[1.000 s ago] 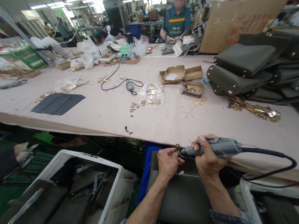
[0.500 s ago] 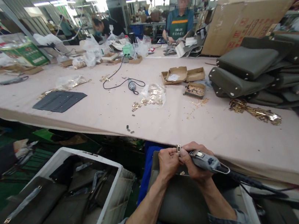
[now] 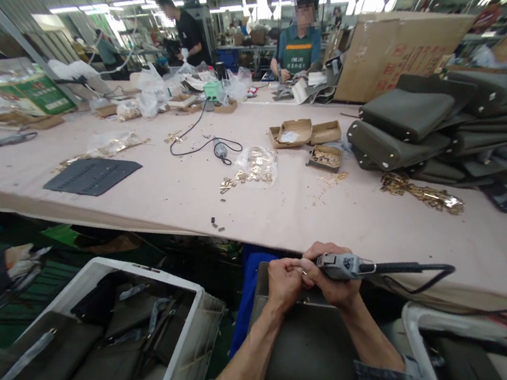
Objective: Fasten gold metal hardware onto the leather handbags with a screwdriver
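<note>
While co-workers labour at the far end of the long tabletop (image 3: 178, 194), the left hand (image 3: 284, 283) is pinched shut on a small fitting at the top edge of a dark olive bag (image 3: 310, 339), which rests in the person's lap just below the tabletop's near edge, apparently to steady it. The right hand (image 3: 334, 273) is wrapped around a corded electric screwdriver (image 3: 346, 265), its tip brought against the fitting. Loose brass hardware (image 3: 255, 168) lies within reach.
</note>
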The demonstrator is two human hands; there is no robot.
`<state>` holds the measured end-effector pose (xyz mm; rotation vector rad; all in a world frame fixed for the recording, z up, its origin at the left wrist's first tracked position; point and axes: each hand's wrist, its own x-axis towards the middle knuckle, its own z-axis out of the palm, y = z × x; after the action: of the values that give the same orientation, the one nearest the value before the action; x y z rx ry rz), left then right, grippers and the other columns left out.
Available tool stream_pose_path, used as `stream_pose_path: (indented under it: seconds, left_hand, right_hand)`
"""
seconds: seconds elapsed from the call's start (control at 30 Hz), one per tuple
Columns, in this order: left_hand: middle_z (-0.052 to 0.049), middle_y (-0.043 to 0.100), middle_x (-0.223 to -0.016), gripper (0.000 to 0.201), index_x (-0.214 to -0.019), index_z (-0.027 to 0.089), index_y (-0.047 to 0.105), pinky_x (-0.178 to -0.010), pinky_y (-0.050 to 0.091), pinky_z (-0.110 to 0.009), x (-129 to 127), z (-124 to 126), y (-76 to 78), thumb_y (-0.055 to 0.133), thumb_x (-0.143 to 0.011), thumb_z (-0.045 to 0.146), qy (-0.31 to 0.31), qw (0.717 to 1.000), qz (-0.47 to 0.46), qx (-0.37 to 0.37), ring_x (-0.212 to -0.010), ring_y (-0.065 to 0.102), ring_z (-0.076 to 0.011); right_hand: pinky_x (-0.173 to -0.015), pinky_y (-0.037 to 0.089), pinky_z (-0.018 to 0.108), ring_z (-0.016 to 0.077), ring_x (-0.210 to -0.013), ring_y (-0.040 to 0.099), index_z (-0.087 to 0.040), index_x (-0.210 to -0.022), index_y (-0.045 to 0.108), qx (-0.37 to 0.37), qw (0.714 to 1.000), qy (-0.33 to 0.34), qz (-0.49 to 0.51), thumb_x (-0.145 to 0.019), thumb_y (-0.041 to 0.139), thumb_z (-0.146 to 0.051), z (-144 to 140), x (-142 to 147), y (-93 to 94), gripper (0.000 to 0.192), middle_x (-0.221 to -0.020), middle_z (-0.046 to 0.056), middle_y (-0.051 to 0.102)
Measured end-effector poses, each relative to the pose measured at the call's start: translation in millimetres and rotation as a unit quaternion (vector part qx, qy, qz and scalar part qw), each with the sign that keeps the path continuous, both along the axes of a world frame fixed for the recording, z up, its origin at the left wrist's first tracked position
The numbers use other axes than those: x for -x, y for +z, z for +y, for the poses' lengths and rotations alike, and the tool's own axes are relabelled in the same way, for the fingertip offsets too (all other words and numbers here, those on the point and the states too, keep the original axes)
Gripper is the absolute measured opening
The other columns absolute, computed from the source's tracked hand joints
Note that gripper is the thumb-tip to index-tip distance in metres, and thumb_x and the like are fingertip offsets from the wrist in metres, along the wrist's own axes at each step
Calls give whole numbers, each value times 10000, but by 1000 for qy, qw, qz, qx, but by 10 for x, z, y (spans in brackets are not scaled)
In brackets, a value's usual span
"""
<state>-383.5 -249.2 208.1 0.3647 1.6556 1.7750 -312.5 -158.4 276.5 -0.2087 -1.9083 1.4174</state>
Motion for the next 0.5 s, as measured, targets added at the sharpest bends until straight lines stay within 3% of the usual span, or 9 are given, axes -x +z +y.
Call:
stream_pose_path:
  seconds: [0.07,0.13,0.27,0.37,0.43,0.5]
  left_hand:
    - [-34,691,-539,150,-743,92,752,-495,550,-245,-18,16,-83,603,-752,109,-7,1000,-4,1,-486,666,-183]
    - [-49,704,-576,161,-841,85,752,-508,569,-254,-37,32,-171,614,-784,143,-11,1000,-13,0,-493,681,-182]
    - [-105,753,-778,269,-1005,83,727,-564,608,-272,-67,34,-254,648,-860,295,-2,1000,-28,-10,-602,736,-190]
    - [-112,757,-818,335,-1048,81,733,-568,598,-253,-64,15,-237,701,-830,332,6,1000,-22,-15,-629,737,-189]
    - [-101,751,-773,330,-1012,82,751,-547,577,-237,-55,-3,-203,728,-805,338,12,1000,-9,-13,-600,720,-183]
    - [-91,743,-729,314,-966,89,761,-539,561,-229,-61,-27,-146,734,-802,356,15,1000,8,-17,-578,707,-180]
  right_hand:
    - [-535,479,279,148,-541,587,-189,-759,721,43,999,28,9,-775,802,-236,33,-18,76,96,-663,6,657]
    - [-484,459,268,120,-465,522,-197,-814,682,137,988,32,69,-800,759,-251,119,-24,187,95,-646,-23,621]
    - [-475,462,253,78,-429,450,-190,-828,590,302,931,-96,181,-739,773,-246,551,58,308,211,-658,-39,601]
    - [-515,511,264,95,-502,511,-179,-803,534,335,896,-246,157,-665,801,-214,992,181,124,303,-689,-29,603]
    - [-562,555,295,118,-550,556,-196,-777,474,303,891,-332,65,-672,771,-248,1215,241,-80,319,-693,-38,583]
    - [-612,585,336,153,-596,603,-220,-765,430,258,891,-372,-33,-692,735,-297,1334,241,-232,323,-674,-45,566]
